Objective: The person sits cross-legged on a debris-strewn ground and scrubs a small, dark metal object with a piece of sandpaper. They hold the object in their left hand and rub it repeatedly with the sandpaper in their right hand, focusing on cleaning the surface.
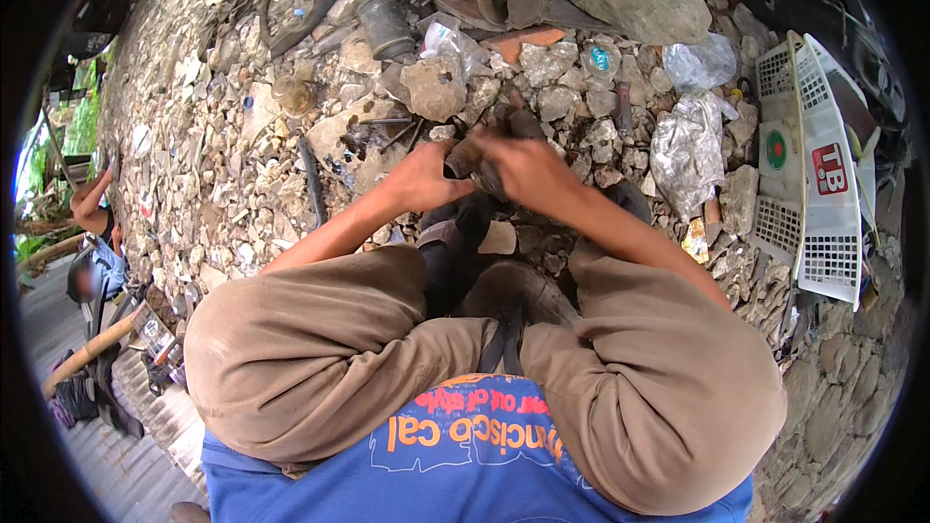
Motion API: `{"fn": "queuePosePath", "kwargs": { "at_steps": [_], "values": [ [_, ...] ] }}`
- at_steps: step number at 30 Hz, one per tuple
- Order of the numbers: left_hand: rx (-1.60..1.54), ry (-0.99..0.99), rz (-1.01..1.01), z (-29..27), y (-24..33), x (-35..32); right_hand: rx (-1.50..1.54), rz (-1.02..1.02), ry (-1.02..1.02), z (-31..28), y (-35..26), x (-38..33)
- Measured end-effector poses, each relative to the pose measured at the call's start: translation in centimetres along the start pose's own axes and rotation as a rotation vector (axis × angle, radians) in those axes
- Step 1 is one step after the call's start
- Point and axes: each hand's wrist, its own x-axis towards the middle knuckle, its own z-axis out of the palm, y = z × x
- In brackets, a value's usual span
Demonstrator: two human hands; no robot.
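Between my crossed legs and the stones I have a dark, dirty tubular part (462, 161), its round end facing me. My left hand (426, 178) is closed round its left side, thumb toward me. My right hand (531, 170) is closed over its right side, with the fingers partly smeared by motion. Another dark piece (524, 124) shows just beyond my right fingers; whether it joins the tube I cannot tell. Beyond my left hand, thin dark rods (397, 134) lie on a flat, oil-stained stone (360, 161).
A dark bar (312, 182) lies left of my left forearm. A grey metal cylinder (386, 27) and a rubber loop (308, 0) lie farther off. Right are a crumpled silvery bag (688, 153) and a white plastic crate (814, 169). Another person (108, 269) is at far left.
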Motion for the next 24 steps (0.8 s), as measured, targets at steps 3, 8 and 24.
{"fn": "queuePosePath", "kwargs": {
  "at_steps": [3, 8, 24],
  "values": [
    [0.061, 0.059, 0.028, 0.5, -1.0, -0.2, 0.028, -0.025, -0.029, -0.2, -1.5, 0.2],
    [0.000, -0.037, -0.002, 0.0, 0.1, 0.0, 0.009, 0.039, -0.047, -0.3, -0.7, -0.4],
    [0.016, -0.033, -0.052, -0.4, 0.5, -0.1, -0.002, 0.192, -0.096, 0.4, -2.9, -1.4]
  ]
}}
